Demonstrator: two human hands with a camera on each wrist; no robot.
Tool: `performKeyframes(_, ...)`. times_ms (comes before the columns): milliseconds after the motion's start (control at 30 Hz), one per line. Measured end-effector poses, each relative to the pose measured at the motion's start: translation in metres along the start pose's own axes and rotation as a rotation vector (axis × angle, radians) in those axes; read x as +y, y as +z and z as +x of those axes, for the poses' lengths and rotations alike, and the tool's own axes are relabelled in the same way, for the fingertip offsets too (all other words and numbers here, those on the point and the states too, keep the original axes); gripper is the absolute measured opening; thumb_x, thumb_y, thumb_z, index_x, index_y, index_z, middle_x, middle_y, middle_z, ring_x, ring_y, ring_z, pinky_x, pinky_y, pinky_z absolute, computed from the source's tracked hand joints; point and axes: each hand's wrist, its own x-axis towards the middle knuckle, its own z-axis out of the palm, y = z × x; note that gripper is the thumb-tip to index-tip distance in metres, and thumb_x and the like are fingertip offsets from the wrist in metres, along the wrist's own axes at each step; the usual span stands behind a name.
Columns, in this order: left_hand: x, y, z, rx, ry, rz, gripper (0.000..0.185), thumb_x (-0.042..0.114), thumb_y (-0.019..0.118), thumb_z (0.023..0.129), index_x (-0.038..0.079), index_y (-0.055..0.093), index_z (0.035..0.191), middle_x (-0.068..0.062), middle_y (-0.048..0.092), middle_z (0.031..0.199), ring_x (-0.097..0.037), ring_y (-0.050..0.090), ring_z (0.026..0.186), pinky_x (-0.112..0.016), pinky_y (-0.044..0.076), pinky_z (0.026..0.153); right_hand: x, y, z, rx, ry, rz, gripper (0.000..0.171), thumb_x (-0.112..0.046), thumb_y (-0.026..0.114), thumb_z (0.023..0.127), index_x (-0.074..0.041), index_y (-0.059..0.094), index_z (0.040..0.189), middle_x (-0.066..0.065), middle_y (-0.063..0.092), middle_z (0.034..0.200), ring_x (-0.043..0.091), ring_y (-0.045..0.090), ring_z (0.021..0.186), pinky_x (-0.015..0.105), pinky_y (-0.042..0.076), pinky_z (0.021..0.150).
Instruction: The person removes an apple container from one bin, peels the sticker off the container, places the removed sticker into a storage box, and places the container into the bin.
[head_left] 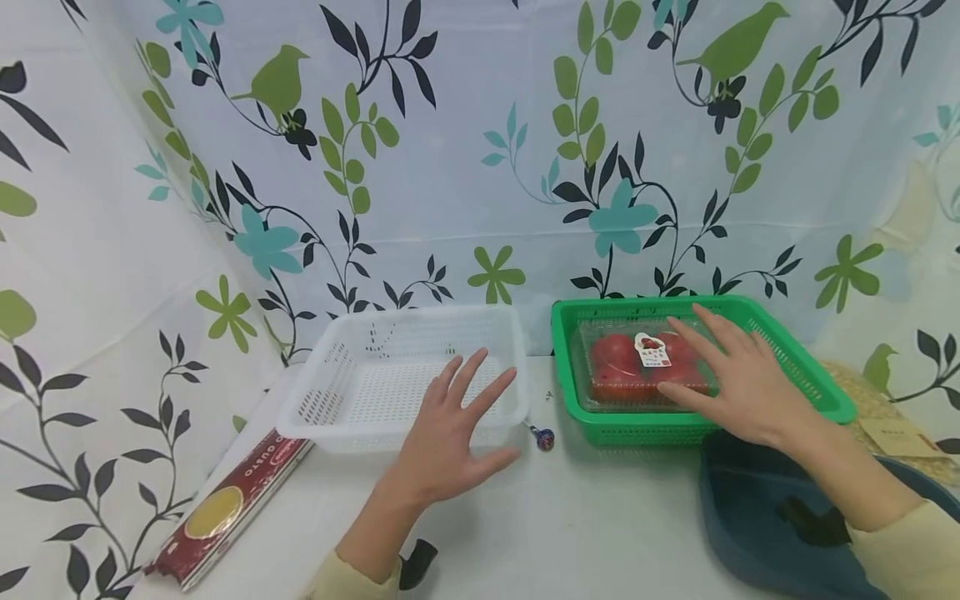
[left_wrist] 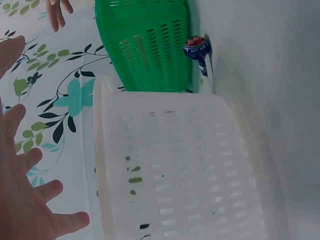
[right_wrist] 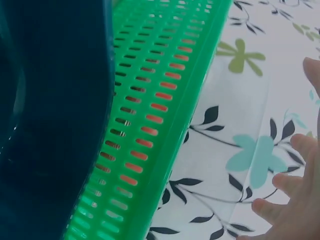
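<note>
Presently the right hand (head_left: 738, 379) hovers, fingers spread, over the tomato box (head_left: 643, 363) inside the green basket (head_left: 795, 367); left hand (head_left: 453, 437) splayed, holding nothing. Box judged light, thin-walled, crushable, slippery; grip its side edges.

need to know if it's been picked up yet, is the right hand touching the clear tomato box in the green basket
Cannot tell. In the head view the right hand overlaps the tomato box, but neither contact nor a gap shows plainly.

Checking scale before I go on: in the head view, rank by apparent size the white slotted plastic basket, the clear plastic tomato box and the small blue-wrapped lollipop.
1. White slotted plastic basket
2. Clear plastic tomato box, inside the green basket
3. Small blue-wrapped lollipop
</note>
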Motion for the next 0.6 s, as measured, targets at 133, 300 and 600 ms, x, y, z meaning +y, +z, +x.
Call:
performKeyframes(133,0.009,0.008,0.011,-0.005,-0.025,-0.044,0.078,0.061,0.056,0.08,0.038,0.023,0.147,0.0,0.012,0.154,-0.029,0.012,0.139,-0.053,0.022,0.107,0.008,0.001,0.004,-0.008,0.037,0.029,0.084,-0.05,0.065,0.081,-0.023,0.024,0.149,0.018,0.019,0.151,0.046,0.023,0.13,0.071,0.015,0.097)
performKeyframes(300,0.018,0.018,0.023,0.006,-0.052,-0.128,0.076,0.061,0.055,0.082,0.038,0.024,0.147,0.005,0.009,0.154,-0.024,0.014,0.138,-0.053,0.032,0.101,0.017,-0.001,0.012,-0.052,0.078,0.047,0.085,-0.051,0.062,0.084,-0.018,0.02,0.15,0.022,0.016,0.15,0.051,0.025,0.127,0.072,0.025,0.09)
performKeyframes(600,0.034,0.032,0.035,0.023,-0.124,-0.273,0.072,0.053,0.058,0.084,0.037,0.026,0.146,0.006,0.013,0.153,-0.018,0.019,0.136,-0.051,0.042,0.093,0.034,-0.006,0.023,-0.163,0.204,0.157,0.084,-0.05,0.057,0.088,-0.013,0.015,0.15,0.027,0.006,0.149,0.053,0.014,0.13,0.074,0.022,0.089)
